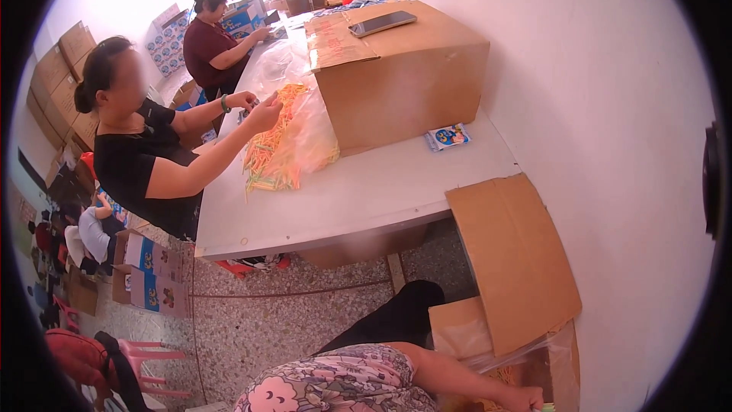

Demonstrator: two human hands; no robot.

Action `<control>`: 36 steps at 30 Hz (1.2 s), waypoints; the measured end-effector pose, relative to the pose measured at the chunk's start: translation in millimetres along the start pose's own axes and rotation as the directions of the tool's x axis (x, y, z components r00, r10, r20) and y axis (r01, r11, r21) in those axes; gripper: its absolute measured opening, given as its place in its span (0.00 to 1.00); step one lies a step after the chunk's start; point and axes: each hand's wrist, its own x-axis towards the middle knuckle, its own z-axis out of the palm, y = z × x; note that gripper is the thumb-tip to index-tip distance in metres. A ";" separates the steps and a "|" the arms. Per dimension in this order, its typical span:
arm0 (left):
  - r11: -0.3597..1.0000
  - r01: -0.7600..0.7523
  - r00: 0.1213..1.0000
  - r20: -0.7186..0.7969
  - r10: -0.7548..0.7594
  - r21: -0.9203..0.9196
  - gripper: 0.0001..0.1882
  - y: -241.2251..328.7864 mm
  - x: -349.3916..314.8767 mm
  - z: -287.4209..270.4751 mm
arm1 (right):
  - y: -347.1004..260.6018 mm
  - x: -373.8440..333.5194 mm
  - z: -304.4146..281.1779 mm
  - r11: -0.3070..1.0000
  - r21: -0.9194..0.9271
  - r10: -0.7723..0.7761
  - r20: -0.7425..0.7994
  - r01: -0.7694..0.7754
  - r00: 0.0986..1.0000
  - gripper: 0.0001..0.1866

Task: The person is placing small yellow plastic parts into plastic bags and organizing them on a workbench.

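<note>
At the lower right edge, my left hand has its fingers curled together above an open cardboard box. Something pale green shows beside the fingertips, too cut off to name. Through the box's opening, lined with clear plastic, some thin orange and yellow strips are partly visible. A tall brown flap stands up from the box towards the table. My left arm comes out of a patterned short sleeve at the bottom. My right hand is outside the picture.
A white table bears a pile of thin orange strips, a large carton with a phone on top, and a blue-white packet. Two co-workers stand along its left side. Printed boxes and a pink stool stand left.
</note>
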 end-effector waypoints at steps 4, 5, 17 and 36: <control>0.985 0.168 0.985 0.027 -0.168 -0.022 0.18 4.4 0.2 -5.1 | 15.7 -19.5 30.1 0.988 0.144 0.044 0.122 -0.062 0.992 0.11; 0.988 0.155 0.988 0.020 -0.155 -0.009 0.18 4.6 0.0 -9.5 | 23.2 -20.3 38.4 0.982 0.178 0.042 0.147 -0.068 0.988 0.11; 0.964 -0.143 0.990 0.046 0.136 0.224 0.20 70.4 13.6 1.8 | 32.6 -3.5 -12.4 0.686 0.423 0.594 0.144 -0.591 0.792 0.11; 0.965 -0.221 0.971 0.127 0.204 0.141 0.14 70.3 -66.4 -1.3 | -62.5 -29.7 -85.0 0.746 0.580 0.591 -0.350 -0.328 0.727 0.12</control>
